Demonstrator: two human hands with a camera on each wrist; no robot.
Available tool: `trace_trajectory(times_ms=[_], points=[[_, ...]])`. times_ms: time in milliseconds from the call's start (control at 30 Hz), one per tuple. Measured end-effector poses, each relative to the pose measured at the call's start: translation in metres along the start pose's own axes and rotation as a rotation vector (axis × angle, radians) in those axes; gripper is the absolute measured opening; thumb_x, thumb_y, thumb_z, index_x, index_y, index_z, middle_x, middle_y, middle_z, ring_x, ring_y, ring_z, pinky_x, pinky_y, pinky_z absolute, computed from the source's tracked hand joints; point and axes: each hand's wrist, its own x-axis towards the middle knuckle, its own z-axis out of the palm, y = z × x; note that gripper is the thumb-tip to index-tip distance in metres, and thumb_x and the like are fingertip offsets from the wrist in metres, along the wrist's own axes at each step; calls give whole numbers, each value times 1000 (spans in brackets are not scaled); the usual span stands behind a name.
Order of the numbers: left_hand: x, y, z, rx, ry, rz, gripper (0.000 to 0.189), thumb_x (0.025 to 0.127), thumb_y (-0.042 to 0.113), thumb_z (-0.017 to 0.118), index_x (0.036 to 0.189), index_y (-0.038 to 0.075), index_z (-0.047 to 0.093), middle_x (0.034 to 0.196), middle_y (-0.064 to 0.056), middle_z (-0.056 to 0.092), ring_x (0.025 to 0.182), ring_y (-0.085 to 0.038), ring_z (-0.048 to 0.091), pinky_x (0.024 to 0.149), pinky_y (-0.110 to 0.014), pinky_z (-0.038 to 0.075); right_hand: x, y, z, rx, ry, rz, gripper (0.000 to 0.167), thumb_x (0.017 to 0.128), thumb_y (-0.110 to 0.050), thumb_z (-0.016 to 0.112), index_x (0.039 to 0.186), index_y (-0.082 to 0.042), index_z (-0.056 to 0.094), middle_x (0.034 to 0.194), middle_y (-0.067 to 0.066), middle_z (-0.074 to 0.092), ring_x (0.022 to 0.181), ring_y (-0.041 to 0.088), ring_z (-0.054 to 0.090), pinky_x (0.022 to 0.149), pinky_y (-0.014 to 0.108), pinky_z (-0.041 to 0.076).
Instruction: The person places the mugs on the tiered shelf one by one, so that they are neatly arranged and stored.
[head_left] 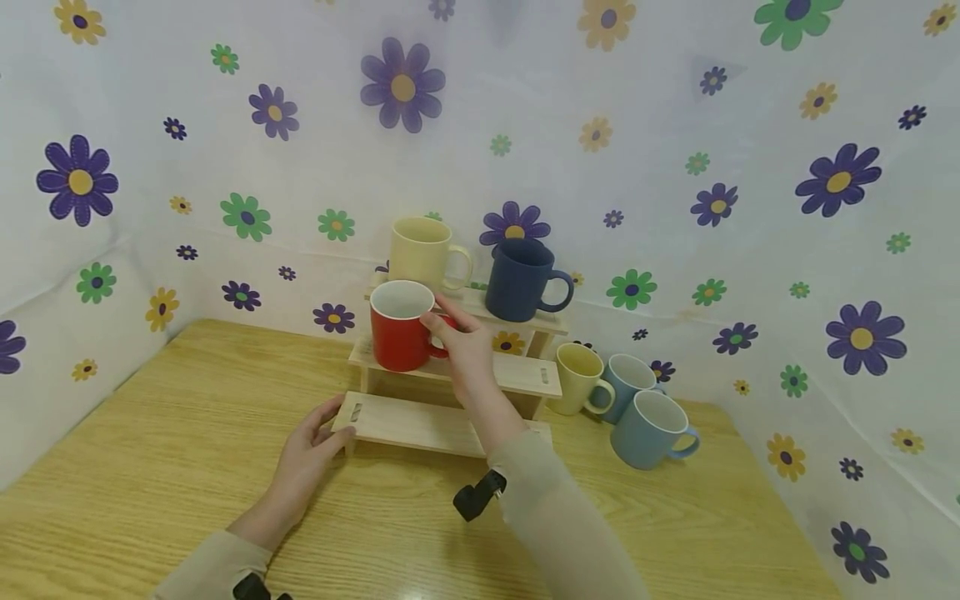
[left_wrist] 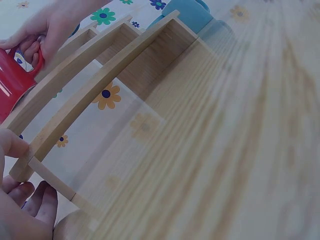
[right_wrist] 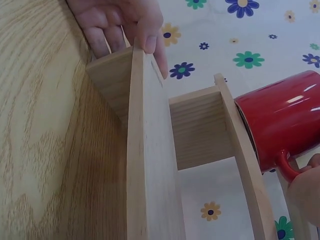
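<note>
A red mug (head_left: 401, 337) with a white inside stands upright at the left end of the middle tier of a three-tier wooden rack (head_left: 420, 423). My right hand (head_left: 468, 350) grips its handle, thumb near the rim. The right wrist view shows the red mug (right_wrist: 285, 117) at or against the tier's board; any small gap cannot be told. At the left end of the lowest tier, my left hand (head_left: 311, 450) holds the board's edge, thumb on top and fingers by the end piece. On the top tier stand a cream mug (head_left: 420, 254) and a navy mug (head_left: 519, 279).
Right of the rack, a yellow mug (head_left: 576, 379) and two light blue mugs, the nearer blue mug (head_left: 647, 433) and the farther blue mug (head_left: 621, 371), stand close together on the wooden table (head_left: 187, 417). A flower-printed cloth (head_left: 315, 167) hangs behind and at the sides.
</note>
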Motion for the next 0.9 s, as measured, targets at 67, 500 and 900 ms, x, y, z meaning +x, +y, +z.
trace_trajectory(times_ms=[67,500,900], points=[[0,0,0,-4,-3,-2,59,96,25,60,147,10,35,147,-10,36,103,-9,53,83,-18,45,1,0,0,-6,-4,-2,41,84,-4,72,124,-10,66,106,9,69,92,20,60,75,43,54],[0,2,2,-9,7,2,57,96,20,60,146,9,37,146,-11,38,101,-11,54,81,-21,47,1,4,-9,-109,-68,-42,46,86,-16,72,131,-15,61,116,8,64,100,22,60,75,43,54],[-1,4,1,-20,0,-5,57,96,21,60,147,8,36,147,-10,37,102,-12,54,81,-21,47,0,3,-9,-155,-92,-53,46,89,-16,69,134,-14,58,122,11,62,104,22,60,79,43,53]])
